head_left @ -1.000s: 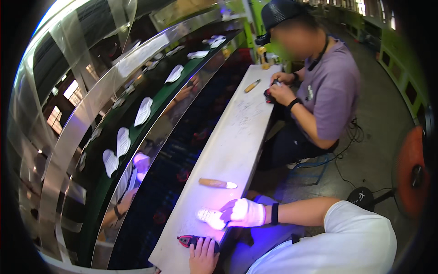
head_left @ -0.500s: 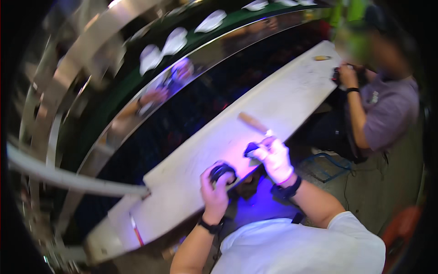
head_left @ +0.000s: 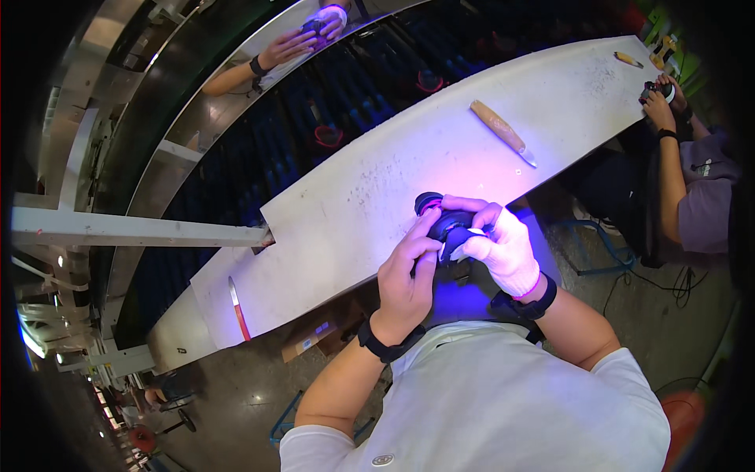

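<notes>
Over the near edge of the white bench (head_left: pixel 330 228), my two hands meet around a rounded black part (head_left: pixel 454 224). Its kind is not clear; a black ring-like end (head_left: pixel 428 202) sticks out on the far side. My bare left hand (head_left: pixel 409 271) is closed on it from the left. My right hand (head_left: pixel 507 250), in a white glove with bare fingertips, pinches a small dark piece (head_left: pixel 458 245) against the part's near side. Fingers hide much of both.
A wooden-handled knife (head_left: pixel 503 132) lies beyond my hands, a red-handled knife (head_left: pixel 239 308) at the left. A white beam (head_left: pixel 141 230) meets the bench. At the right, a co-worker's hands (head_left: pixel 664 110) hold a black part. A cardboard box (head_left: pixel 311 337) sits below the bench.
My hands were apart, the left with the black part and the right with the small dark piece. They have come together. The view has shifted and sharpened.
</notes>
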Tool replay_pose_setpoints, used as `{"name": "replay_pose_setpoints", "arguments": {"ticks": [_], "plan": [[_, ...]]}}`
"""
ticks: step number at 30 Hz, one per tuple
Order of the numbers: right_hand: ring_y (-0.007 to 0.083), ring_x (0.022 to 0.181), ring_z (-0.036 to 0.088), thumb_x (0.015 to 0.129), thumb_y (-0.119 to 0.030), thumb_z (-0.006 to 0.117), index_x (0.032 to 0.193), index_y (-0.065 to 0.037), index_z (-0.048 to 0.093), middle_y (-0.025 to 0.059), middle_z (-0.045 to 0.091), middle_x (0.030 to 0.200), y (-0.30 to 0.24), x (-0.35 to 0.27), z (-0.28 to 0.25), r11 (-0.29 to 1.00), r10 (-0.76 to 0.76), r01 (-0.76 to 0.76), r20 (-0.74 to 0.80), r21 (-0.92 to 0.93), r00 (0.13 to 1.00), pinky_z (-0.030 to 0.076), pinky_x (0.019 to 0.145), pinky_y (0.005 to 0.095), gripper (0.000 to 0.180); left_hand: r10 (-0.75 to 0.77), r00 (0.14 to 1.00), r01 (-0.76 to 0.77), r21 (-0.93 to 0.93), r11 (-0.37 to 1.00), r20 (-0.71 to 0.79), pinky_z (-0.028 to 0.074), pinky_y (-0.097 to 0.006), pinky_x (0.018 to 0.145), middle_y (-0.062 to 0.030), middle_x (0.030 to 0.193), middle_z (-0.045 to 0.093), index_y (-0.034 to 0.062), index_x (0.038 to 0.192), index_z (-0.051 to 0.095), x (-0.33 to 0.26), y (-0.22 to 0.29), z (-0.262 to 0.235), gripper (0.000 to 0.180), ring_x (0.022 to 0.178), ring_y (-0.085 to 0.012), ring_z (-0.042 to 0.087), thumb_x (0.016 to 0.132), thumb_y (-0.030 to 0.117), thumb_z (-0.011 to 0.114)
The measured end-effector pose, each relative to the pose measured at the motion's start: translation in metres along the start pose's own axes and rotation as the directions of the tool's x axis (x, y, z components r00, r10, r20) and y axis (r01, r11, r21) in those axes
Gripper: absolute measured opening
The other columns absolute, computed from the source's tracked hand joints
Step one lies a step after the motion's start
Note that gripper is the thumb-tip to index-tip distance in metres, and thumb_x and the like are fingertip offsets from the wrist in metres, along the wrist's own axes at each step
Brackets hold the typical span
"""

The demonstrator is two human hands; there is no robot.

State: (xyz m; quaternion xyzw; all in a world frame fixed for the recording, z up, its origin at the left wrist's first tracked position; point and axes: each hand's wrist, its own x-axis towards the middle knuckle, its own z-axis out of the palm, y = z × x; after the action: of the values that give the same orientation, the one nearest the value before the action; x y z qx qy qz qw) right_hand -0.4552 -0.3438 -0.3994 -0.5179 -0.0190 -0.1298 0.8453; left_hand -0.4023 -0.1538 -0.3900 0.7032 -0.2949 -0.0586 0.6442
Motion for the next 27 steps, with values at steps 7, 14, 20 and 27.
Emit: {"name": "replay_pose_setpoints", "arguments": {"ticks": [7,14,20,27], "plan": [[0.0426,0.146,0.053,0.089,-0.007,0.085,0.097,-0.002,0.064,0.028,0.062,0.147,0.008,-0.006,0.005,0.996,-0.073,0.072,0.023,0.059,0.997,0.044,0.12,0.054,0.023,-0.026,0.996,0.003,-0.247,0.969,-0.09,0.033,-0.052,0.127,-0.0342,0.156,0.053,0.003,0.123,0.053,-0.02,-0.01,0.02,0.04,0.154,-0.0449,0.044,0.099,0.017,0.081],[0.0435,0.145,0.054,0.09,-0.012,0.087,0.098,-0.004,0.064,0.0263,0.067,0.142,0.011,-0.007,0.004,0.994,-0.112,0.112,0.038,-0.009,0.993,0.037,0.125,0.0585,0.025,0.002,0.988,-0.04,-0.25,0.967,-0.151,0.034,-0.053,0.126,-0.0339,0.153,0.056,0.0036,0.117,0.052,-0.025,-0.009,0.027,0.037,0.154,-0.0456,0.045,0.098,0.012,0.082],[0.0438,0.139,0.06,0.091,-0.014,0.087,0.099,-0.006,0.063,0.025,0.07,0.138,0.017,-0.012,0.002,0.968,-0.189,0.193,0.041,-0.16,0.981,0.034,0.126,0.0615,0.027,-0.05,0.987,-0.001,-0.318,0.948,-0.153,0.031,-0.055,0.127,-0.0373,0.152,0.054,0.0036,0.114,0.049,-0.03,-0.008,0.029,0.032,0.156,-0.0447,0.04,0.1,0.005,0.078],[0.0423,0.135,0.064,0.089,-0.01,0.088,0.1,-0.007,0.059,0.0246,0.071,0.135,0.014,-0.01,-0.003,0.956,-0.19,0.207,0.1,-0.207,0.977,0.035,0.125,0.0619,0.031,-0.032,0.984,-0.025,-0.318,0.948,-0.175,0.031,-0.055,0.127,-0.0299,0.145,0.062,0.0039,0.116,0.052,-0.027,-0.008,0.028,0.037,0.151,-0.0442,0.047,0.095,0.003,0.082]]}}
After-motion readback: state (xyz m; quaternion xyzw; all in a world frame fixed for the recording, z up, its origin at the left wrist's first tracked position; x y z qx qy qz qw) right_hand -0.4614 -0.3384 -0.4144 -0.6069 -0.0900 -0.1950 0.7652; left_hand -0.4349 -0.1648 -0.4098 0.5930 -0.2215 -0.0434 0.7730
